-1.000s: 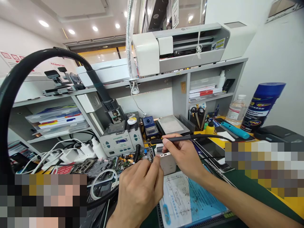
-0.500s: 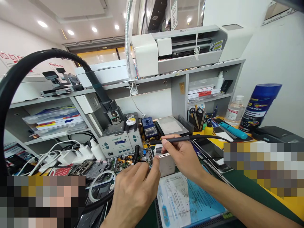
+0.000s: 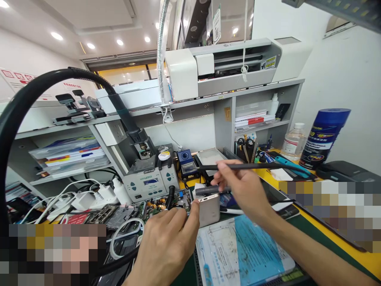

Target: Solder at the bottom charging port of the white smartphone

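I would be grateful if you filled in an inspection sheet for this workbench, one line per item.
Surface: green mat, with a blue-and-white pad on the near side.
Job's things: silver device, its port edge facing up; black handle to its upper right.
Clutter: circuit boards left of the device; clear bottle and blue spray can at right.
Hands: left hand touches the device's upper corner, full grip hidden; right hand holds the black handle.
Cables: white cables tangled at left; white cable loop near the left hand.
Surroundings: grey shelving bearing a large white-and-grey machine.
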`<state>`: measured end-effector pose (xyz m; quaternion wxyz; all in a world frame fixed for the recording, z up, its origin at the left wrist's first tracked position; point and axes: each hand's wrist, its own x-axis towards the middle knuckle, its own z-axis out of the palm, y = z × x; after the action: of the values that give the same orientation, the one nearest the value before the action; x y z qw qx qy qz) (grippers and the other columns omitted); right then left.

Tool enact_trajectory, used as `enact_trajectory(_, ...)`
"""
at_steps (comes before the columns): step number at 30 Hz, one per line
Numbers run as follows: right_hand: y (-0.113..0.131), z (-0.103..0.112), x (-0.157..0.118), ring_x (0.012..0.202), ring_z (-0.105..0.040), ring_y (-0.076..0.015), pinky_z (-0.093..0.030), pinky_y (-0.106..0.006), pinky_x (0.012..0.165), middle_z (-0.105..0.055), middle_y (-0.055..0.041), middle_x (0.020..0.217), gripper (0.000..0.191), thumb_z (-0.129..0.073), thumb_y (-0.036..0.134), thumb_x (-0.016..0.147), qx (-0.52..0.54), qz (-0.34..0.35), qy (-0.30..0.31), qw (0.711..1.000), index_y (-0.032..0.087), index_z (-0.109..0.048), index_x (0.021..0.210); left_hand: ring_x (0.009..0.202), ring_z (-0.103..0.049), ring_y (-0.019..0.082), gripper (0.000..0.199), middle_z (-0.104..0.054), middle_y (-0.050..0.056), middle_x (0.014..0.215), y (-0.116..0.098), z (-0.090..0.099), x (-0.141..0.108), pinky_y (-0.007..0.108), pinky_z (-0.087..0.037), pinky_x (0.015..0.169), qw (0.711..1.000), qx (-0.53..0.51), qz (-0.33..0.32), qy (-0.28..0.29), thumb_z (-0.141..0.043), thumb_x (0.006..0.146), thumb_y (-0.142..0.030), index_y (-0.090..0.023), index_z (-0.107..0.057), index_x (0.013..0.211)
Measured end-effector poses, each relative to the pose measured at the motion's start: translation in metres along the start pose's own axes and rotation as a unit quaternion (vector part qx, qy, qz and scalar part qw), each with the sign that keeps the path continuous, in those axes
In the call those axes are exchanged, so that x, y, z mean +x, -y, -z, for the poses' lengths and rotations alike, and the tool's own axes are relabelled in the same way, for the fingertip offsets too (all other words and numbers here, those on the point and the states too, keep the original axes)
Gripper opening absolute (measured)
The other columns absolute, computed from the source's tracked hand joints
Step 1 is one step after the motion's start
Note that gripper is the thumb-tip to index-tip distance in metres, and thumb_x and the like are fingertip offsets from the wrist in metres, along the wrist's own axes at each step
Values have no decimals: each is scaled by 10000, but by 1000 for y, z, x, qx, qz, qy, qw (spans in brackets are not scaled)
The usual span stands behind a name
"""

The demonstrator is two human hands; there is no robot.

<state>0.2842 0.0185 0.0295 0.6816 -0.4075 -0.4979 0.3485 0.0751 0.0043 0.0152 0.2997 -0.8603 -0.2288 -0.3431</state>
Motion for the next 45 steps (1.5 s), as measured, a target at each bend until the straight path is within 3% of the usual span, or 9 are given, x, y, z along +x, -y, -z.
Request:
enact_trajectory(4, 24, 26, 11, 448, -627, -151, -416, -221, 363, -641, 26, 593, 307, -788, 467, 838, 80, -46, -27, 995, 188, -664, 857, 501, -455, 142, 245, -555, -27, 627, 0, -2, -4, 338, -316, 460, 1000, -9, 8, -2, -553, 958, -57, -83, -678, 1167)
enact_trajectory(7, 33, 41, 13, 354, -523, -100, -357, -201, 344, -565, 45, 515, 256, -794, 405, 826, 115, -144, 27, 982, 175, -688, 789, 505, -451, 139, 259, -569, -24, 638, 0, -3, -4, 337, -316, 461, 1000, -12, 10, -2, -560, 951, -50, -76, -675, 1181)
enact_trajectory(10, 33, 47, 12, 363, -521, -93, -362, -198, 348, -595, 22, 546, 226, -786, 374, 826, 118, -190, 67, 972, 153, -746, 847, 507, -446, 141, 271, -570, -21, 642, 1, -3, -4, 338, -320, 451, 1000, -19, 13, -1, -563, 945, -44, -65, -676, 1191)
enact_trajectory(16, 32, 44, 9, 345, -573, -119, -400, -187, 307, -706, -30, 608, 321, -772, 490, 852, 90, -170, 78, 978, 173, -725, 881, 500, -428, 141, 279, -550, -21, 628, 2, -3, -6, 345, -313, 441, 999, -34, 18, 3, -561, 930, -26, -53, -691, 1176)
enact_trajectory(23, 34, 43, 6, 346, -576, -129, -418, -190, 327, -673, -7, 533, 187, -828, 320, 759, 95, -170, 72, 978, 189, -703, 804, 509, -436, 141, 300, -548, -19, 625, 0, -4, -7, 345, -304, 450, 999, -34, 25, -4, -564, 922, -16, -51, -690, 1191)
enact_trajectory(30, 30, 38, 3, 335, -570, -150, -413, -221, 317, -652, 0, 504, 215, -825, 339, 724, 43, -152, 46, 986, 189, -678, 769, 486, -446, 136, 295, -542, -29, 610, -1, -3, -5, 342, -315, 435, 999, -28, 25, -2, -542, 925, -12, -59, -696, 1173)
enact_trajectory(45, 27, 37, 3, 322, -558, -138, -424, -208, 309, -635, 16, 482, 212, -802, 342, 757, 29, -153, 56, 986, 195, -649, 761, 481, -427, 141, 299, -520, -31, 589, -1, -2, -5, 354, -290, 436, 999, -28, 23, -10, -560, 906, -6, -55, -701, 1165)
